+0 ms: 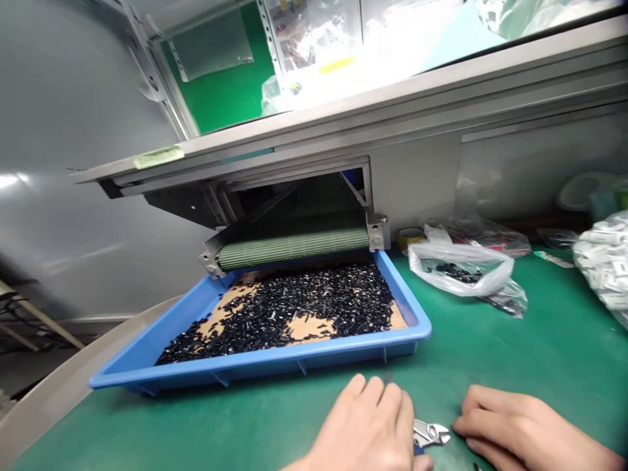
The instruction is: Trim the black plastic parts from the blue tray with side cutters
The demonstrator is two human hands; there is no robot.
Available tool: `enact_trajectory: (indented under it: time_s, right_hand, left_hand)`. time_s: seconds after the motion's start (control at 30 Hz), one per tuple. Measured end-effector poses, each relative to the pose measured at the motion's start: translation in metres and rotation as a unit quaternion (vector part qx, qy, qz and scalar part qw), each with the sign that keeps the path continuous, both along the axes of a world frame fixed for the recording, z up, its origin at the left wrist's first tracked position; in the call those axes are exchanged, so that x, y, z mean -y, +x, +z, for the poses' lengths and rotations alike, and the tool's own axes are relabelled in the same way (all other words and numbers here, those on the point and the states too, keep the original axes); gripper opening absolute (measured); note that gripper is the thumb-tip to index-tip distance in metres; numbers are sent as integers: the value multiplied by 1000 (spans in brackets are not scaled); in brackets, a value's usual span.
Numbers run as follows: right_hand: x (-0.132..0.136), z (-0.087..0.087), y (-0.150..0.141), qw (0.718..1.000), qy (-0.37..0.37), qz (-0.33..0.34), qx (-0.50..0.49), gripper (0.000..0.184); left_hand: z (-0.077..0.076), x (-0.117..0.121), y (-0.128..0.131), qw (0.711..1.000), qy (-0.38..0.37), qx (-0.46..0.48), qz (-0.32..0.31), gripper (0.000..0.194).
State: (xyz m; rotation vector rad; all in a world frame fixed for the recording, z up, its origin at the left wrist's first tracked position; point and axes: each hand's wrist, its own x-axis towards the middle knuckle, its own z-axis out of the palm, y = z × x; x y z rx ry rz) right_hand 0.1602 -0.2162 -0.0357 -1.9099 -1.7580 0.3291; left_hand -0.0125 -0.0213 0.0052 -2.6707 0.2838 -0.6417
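Note:
My left hand is closed around a pair of side cutters, low in the middle of the head view. Their silver jaws stick out to the right, and a bit of blue handle shows beneath the fingers. My right hand rests on the green table just right of the jaws, apart from them. Its fingers are bent and pressed together, and whatever they pinch is hidden. A small dark piece shows between the hands at the bottom edge.
A blue tray full of small black parts stands ahead, under the end of a green conveyor belt. Right of it lie an open plastic bag with black parts, a tape roll and a bag of white parts.

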Motion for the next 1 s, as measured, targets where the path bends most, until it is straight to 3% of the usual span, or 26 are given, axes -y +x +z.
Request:
enact_trajectory:
  time_s: [0.13, 0.23, 0.57, 0.87, 1.0]
  right_hand:
    - [3, 37, -13, 998, -20, -51, -18, 26]
    - [3, 47, -13, 998, -11, -55, -14, 24]
    - [13, 56, -17, 997, -48, -55, -26, 26]
    - [11, 46, -18, 998, -25, -60, -4, 28]
    - [10, 45, -19, 998, -27, -62, 15, 25]
  left_hand:
    - [11, 7, -2, 996, -69, -64, 4, 32]
    - [16, 6, 1, 988, -103, -115, 15, 29]
    - [23, 3, -2, 986, -96, -135, 1, 34]
    - [25, 14, 2, 984, -101, -148, 2, 34]
    - [30, 13, 5, 985, -65, -157, -2, 34]
